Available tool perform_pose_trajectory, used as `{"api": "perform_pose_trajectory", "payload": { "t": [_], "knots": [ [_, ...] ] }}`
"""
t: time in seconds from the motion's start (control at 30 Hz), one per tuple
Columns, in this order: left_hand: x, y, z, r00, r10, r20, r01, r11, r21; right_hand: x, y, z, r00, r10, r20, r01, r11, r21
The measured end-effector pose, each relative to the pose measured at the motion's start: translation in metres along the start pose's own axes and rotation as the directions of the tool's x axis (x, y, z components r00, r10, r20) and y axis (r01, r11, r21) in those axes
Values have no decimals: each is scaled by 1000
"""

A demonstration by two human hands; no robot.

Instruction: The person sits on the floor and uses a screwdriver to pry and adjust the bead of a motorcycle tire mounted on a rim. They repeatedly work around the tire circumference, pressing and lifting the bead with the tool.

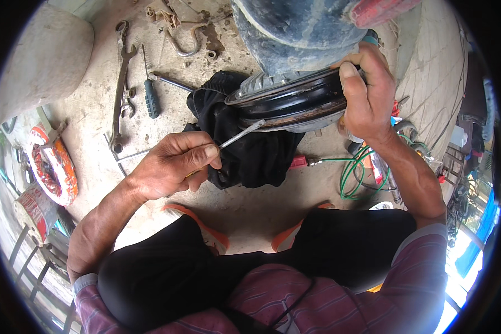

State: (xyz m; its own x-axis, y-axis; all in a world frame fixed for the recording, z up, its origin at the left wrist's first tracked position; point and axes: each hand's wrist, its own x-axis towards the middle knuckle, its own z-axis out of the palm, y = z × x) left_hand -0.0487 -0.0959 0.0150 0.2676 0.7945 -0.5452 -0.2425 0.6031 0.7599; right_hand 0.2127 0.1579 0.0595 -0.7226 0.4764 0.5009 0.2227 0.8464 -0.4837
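A black wheel rim [288, 100] with metal fins sits tilted on a crumpled black cloth [267, 161], beneath a large dusty blue-grey object [298, 36]. My left hand [181, 164] is closed on a slim metal rod [242, 133], its handle mostly hidden by the fingers; the rod's tip reaches the rim's lower edge. My right hand [367, 92] grips the rim's right side, thumb on the outer face and fingers over the top.
Wrenches [118, 106], a screwdriver [151, 97] and a curved hook [186, 47] lie on the concrete floor [83, 128]. An orange-and-white coiled object [53, 167] is at left. A green hose [348, 183] with a red fitting [299, 161] lies right, near a pale sack-like surface [428, 83].
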Motion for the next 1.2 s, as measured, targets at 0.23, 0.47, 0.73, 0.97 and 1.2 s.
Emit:
{"api": "perform_pose_trajectory", "payload": {
  "t": [0.23, 0.47, 0.73, 0.97, 1.2],
  "knots": [
    [9, 9, 13, 994, -26, -104, 52, 965, 258, 3, -3, 2, 1000, 4, -19, -4, 1000, -23],
    [16, 36, 33, 962, 268, -44, -205, 824, 527, 2, -8, 7, 996, -92, -7, 91, 992, -85],
    [4, 4, 22, 979, 176, -106, -108, 879, 464, 2, -1, 3, 999, 39, -25, -39, 999, -1],
    [10, -11, 12, 979, 191, -66, -150, 905, 399, 2, -5, 4, 999, 23, -33, -23, 1000, -4],
    [17, -3, 16, 991, 118, -70, -86, 931, 355, 0, 0, 4, 997, 66, -44, -65, 998, 20]
  ]
}}
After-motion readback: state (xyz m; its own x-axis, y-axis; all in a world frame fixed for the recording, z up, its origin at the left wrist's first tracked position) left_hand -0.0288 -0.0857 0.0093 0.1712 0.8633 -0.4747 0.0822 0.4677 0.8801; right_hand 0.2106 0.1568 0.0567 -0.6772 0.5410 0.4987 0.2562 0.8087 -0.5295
